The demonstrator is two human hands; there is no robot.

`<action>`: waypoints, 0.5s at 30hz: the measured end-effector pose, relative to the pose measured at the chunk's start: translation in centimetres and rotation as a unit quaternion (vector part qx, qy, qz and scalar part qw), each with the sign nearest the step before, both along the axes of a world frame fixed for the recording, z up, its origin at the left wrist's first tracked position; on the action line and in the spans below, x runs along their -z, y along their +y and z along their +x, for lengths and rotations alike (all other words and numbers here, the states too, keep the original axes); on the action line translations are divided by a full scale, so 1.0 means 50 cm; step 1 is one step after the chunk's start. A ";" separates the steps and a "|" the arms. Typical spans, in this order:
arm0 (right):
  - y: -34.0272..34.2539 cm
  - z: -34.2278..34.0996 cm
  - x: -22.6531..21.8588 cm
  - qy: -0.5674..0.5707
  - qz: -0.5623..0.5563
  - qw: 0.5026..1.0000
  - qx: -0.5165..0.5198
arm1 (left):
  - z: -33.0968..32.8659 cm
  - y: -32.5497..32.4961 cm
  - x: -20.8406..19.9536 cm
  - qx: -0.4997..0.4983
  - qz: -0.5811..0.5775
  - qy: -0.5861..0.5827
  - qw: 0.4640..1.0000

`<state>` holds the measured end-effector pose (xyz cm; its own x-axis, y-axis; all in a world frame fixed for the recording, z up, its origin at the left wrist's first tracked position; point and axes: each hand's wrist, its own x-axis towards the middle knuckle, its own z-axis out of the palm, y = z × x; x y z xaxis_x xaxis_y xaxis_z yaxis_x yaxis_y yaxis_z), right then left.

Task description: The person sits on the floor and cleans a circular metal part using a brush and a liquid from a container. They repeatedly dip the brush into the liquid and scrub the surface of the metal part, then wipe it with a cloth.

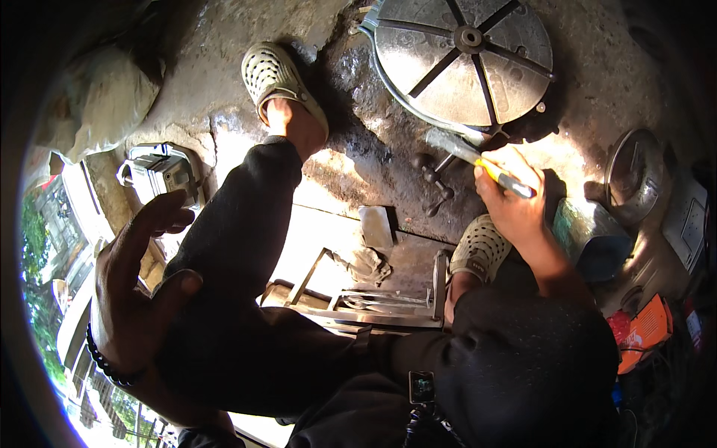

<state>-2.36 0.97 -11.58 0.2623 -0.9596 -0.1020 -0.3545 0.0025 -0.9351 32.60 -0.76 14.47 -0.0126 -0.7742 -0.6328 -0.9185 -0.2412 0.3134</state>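
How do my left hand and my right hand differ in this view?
The left hand is open, with nothing visible in it; the right hand is closed around a tool. The left hand is beside a leg, the right hand near the slotted disc. The left wrist has a beaded bracelet; the right shows none. Both are bare.

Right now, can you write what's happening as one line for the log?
right grip: closed around yellow-handled tool | tool head: beside slotted metal disc, contact unclear | left grip: open, nothing held
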 end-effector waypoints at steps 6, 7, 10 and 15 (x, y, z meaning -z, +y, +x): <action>-0.004 0.003 0.010 -0.050 -0.108 0.990 -0.074 | -0.005 -0.007 0.001 0.001 -0.003 -0.004 1.000; -0.006 0.009 0.024 -0.056 -0.128 0.987 -0.080 | -0.006 -0.008 0.001 0.006 -0.003 -0.007 1.000; -0.008 0.025 0.064 -0.060 -0.160 0.982 -0.076 | -0.010 -0.014 0.000 0.011 0.032 -0.021 0.999; -0.002 0.018 0.075 -0.006 -0.162 0.983 -0.086 | -0.016 -0.019 0.005 0.017 0.009 -0.013 1.000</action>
